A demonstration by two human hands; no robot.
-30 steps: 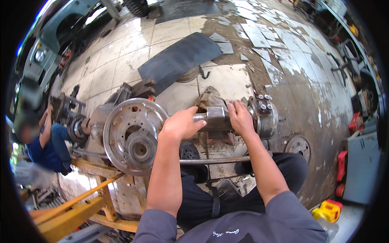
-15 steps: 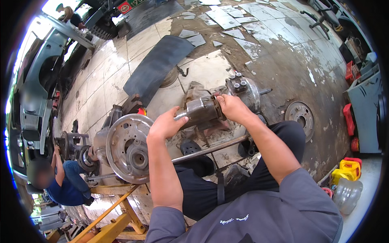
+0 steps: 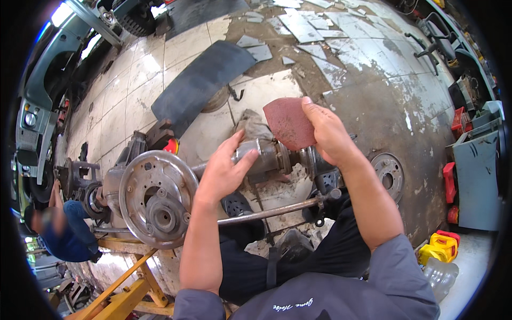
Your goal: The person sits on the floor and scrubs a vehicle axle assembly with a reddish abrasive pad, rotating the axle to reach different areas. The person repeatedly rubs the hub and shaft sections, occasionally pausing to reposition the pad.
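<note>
A reddish-brown piece of sandpaper [image 3: 288,124] is pinched in my right hand [image 3: 332,133], raised above the metal axle housing [image 3: 255,168]. Dark smudges mark its face. My left hand [image 3: 223,166] is open at the left part of the housing, thumb and fingers apart; whether it touches the metal I cannot tell. A round brake backing plate [image 3: 133,200] stands upright on the axle to the left of my left forearm. Behind the housing lies a crumpled grey rag [image 3: 253,127]. The sandpaper and right hand partly hide the housing's right end.
A steel rod [image 3: 266,214] crosses in front of my legs. Yellow stand beams [image 3: 125,298] are at lower left. A co-worker [image 3: 66,232] crouches at far left. A dark mud flap-like sheet [image 3: 205,85] and broken tiles [image 3: 301,26] lie beyond; another backing plate [image 3: 380,173] lies at right.
My right hand has come off the housing's right end and risen, now showing the sandpaper. The fingers of my left hand have spread. The view has shifted slightly.
</note>
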